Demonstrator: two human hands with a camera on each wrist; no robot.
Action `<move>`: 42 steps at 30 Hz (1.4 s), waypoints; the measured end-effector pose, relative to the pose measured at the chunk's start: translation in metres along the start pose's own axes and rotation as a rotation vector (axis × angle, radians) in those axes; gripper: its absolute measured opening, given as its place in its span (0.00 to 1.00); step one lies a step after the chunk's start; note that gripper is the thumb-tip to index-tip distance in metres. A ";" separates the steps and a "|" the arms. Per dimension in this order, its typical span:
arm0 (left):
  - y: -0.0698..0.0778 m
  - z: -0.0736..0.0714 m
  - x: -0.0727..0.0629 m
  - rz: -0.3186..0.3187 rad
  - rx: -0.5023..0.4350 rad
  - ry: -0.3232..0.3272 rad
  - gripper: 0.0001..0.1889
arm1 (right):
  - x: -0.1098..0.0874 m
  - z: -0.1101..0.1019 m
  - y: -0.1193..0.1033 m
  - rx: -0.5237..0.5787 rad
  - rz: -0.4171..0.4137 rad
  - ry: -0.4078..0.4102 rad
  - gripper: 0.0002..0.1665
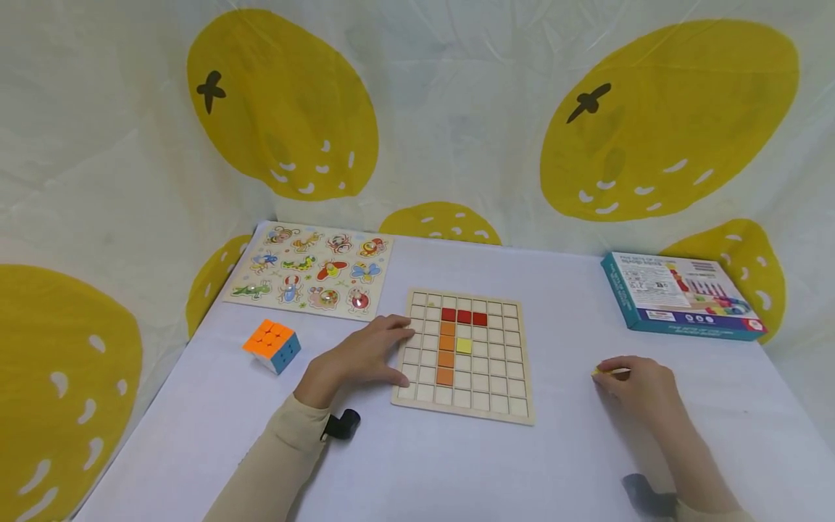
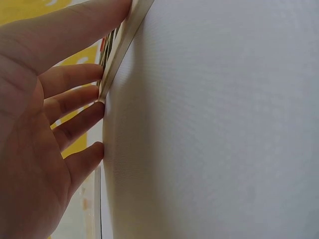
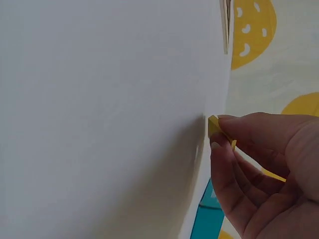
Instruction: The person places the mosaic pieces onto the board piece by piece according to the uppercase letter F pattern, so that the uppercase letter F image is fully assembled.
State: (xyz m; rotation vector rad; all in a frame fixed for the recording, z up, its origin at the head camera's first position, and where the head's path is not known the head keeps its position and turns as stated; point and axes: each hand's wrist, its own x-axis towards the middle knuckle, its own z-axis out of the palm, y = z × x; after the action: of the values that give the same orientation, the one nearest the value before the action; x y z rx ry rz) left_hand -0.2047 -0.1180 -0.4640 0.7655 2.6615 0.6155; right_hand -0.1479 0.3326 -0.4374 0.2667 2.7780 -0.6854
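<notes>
A wooden grid board [image 1: 481,383] lies on the white table. Three red tiles [image 1: 464,317] form a row on it, and several orange tiles [image 1: 446,359] run down below the leftmost red one. One yellow tile [image 1: 464,346] sits right of the orange column. My left hand [image 1: 365,351] rests at the board's left side, thumb and fairly straight fingers touching its edge; the left wrist view shows the fingertips [image 2: 94,72] along the rim. Away to the right of the board, my right hand [image 1: 642,384] pinches a small yellow tile [image 3: 214,127] between thumb and fingers.
An insect peg puzzle [image 1: 313,268] lies at the back left, with a puzzle cube [image 1: 272,344] in front of it, left of my left hand. The blue-sided toy box [image 1: 681,296] is at the back right, beyond my right hand. A fruit-patterned cloth [image 1: 457,109] hangs behind the table.
</notes>
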 end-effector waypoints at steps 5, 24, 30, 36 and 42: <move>0.001 -0.001 0.000 -0.001 0.000 0.003 0.47 | 0.001 0.008 -0.016 0.018 -0.093 0.025 0.18; 0.001 -0.001 -0.001 0.022 -0.002 0.019 0.46 | 0.006 0.043 -0.100 0.095 -0.364 0.160 0.15; 0.002 -0.002 -0.002 0.017 -0.014 0.013 0.46 | 0.011 0.057 -0.117 0.099 -0.383 0.115 0.11; 0.002 -0.001 -0.001 0.016 -0.012 0.012 0.46 | 0.015 0.066 -0.126 0.099 -0.410 0.104 0.10; 0.001 -0.001 0.000 0.013 0.001 0.013 0.47 | 0.017 0.070 -0.130 0.085 -0.414 0.104 0.10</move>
State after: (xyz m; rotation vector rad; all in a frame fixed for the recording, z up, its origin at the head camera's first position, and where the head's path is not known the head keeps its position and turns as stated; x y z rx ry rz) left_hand -0.2044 -0.1178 -0.4631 0.7829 2.6706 0.6245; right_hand -0.1806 0.1880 -0.4464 -0.2752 2.9356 -0.9075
